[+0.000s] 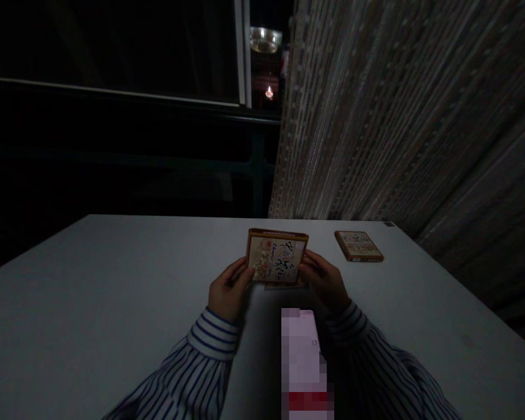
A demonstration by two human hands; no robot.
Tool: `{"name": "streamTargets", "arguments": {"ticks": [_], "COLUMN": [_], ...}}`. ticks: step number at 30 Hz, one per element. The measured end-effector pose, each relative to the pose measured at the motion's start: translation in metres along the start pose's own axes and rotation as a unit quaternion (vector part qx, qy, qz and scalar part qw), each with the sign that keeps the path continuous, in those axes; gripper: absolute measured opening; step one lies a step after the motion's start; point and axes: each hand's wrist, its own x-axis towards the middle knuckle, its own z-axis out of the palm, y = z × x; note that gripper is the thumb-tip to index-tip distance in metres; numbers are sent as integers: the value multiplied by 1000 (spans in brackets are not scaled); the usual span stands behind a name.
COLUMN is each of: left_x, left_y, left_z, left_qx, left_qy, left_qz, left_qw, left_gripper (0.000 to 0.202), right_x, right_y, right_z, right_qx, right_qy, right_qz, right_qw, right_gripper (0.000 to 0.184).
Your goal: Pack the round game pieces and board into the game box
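Note:
Between my two hands, raised and tilted toward me, is a flat brown-edged box [275, 259] with dark Chinese characters and the words "Chinese Chess" printed sideways on its pale face. My left hand [230, 290] grips its left edge, with the thumb on the front. On the opposite edge my right hand [326, 281] is closed in the same way. Part of another flat item [284, 286] shows just beneath the box; the rest of it is hidden. Both wrists are in striped cuffs.
A similar flat box [359, 245] lies on the white table [149, 303] at the right. A lit phone [304, 356], partly blurred out, is near me between my forearms. Behind the table hang a string curtain [332, 116] and a dark window [114, 52].

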Motion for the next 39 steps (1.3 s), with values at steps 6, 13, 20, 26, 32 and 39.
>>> {"name": "streamTargets", "arguments": {"ticks": [6,13,20,26,32,39], "left_x": [3,8,8,9,9,7], "left_y": [-5,-10,-8,-9,-12,-12], "left_z": [-1,-6,-5,-4,-3,0], "left_qx": [-35,-70,-104,-124,-139,-137], "left_qy": [0,4,19,20,24,15], "left_qz": [-27,-69,-100,-131,-132,-145], "left_qw": [999,995,989,983,981,980], "left_gripper": [50,57,47,32,26,37], "right_x": [0,0,0,-1,-1,-2], "right_y": [3,-1,-3,-3,-1,1], "right_z": [-1,0,0,1,2,3], "right_qx": [9,-10,-15,-14,-3,29], "right_qy": [2,17,11,8,-7,-25], "right_qz": [3,3,-5,-7,-13,31], "right_qw": [1000,1000,1000,1000,1000,999], "right_gripper": [45,42,40,40,41,45]}}
